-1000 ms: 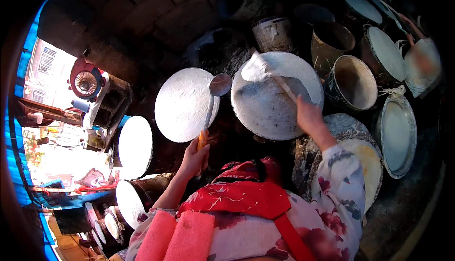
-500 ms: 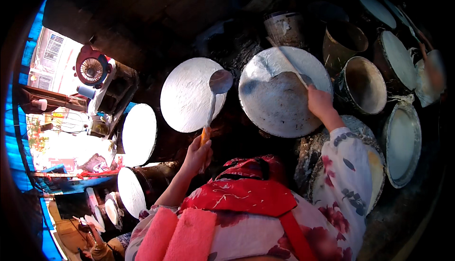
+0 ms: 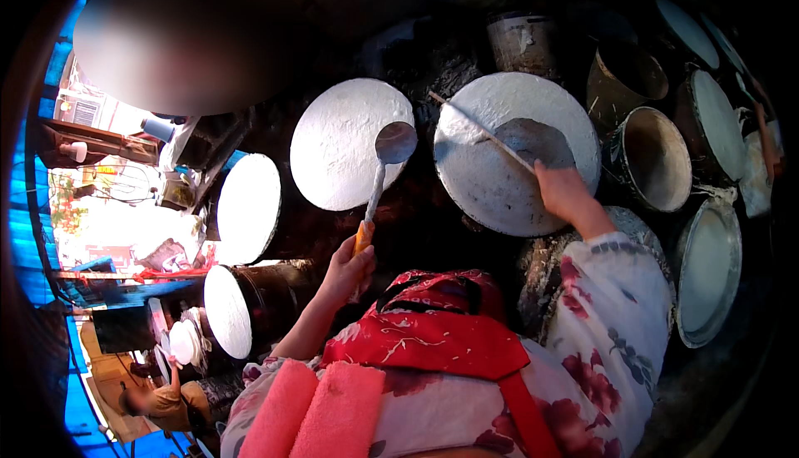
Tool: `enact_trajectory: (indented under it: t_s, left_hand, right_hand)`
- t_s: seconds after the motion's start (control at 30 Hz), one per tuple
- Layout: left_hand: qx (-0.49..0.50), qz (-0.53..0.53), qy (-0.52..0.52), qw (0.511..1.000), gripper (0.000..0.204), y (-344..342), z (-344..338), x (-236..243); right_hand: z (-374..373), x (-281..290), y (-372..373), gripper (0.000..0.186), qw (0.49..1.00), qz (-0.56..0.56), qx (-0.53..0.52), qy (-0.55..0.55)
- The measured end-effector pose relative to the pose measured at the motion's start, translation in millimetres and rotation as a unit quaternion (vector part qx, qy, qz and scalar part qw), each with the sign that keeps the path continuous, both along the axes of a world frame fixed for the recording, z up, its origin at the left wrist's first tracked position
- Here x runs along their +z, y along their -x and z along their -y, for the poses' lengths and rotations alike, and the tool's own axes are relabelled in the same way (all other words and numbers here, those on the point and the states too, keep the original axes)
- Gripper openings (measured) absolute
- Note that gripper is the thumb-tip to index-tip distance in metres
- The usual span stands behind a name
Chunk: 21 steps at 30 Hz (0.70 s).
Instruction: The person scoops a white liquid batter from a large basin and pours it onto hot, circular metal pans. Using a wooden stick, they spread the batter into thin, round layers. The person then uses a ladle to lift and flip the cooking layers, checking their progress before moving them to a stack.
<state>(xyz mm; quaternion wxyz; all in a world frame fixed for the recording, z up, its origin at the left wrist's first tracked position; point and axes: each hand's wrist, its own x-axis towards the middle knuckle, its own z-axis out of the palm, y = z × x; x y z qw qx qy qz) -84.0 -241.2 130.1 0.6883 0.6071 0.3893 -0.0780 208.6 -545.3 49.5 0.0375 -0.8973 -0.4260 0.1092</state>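
Pink towels (image 3: 337, 412) lie at the bottom. The left hand (image 3: 345, 268) is wrapped around a big spoon (image 3: 395, 142), which covers a bit of a white pan (image 3: 337, 142). The right hand (image 3: 568, 196) grips a thin stick (image 3: 483, 132) over a gray-and-white pan (image 3: 483, 192), right of the middle. A bucket (image 3: 657, 158) and tub (image 3: 709, 275) crowd the right side. Far off, lower left, is a person (image 3: 175, 400).

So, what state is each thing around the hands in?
Ladle: gripped in left hand, contents unclear
Stick: gripped in right hand, slanting across right pan
Right pan: whitish, with darker grey patch
Left pan: white-topped
Bucket beside right pan: uncovered
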Motion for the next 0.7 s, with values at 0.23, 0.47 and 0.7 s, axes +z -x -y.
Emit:
enact_trajectory:
  t_s: [0.23,0.47,0.7]
  left_hand:
    - [-0.037,-0.003,-0.022,0.999,0.042,7.8,-4.9,0.4]
    - [-0.080,-0.018,-0.035,0.996,0.048,1.1,-11.5,-7.0]
    - [-0.212,-0.015,-0.132,0.968,0.056,10.4,-18.5,-7.8]
  right_hand:
    - [54.1,21.1,38.4,0.043,0.993,-0.032,-0.113,-0.003]
    - [59.4,-0.4,80.4,0.040,0.999,-0.037,-0.022,-0.013]
    - [53.1,-3.0,134.1,0.037,0.993,-0.015,-0.116,-0.013]
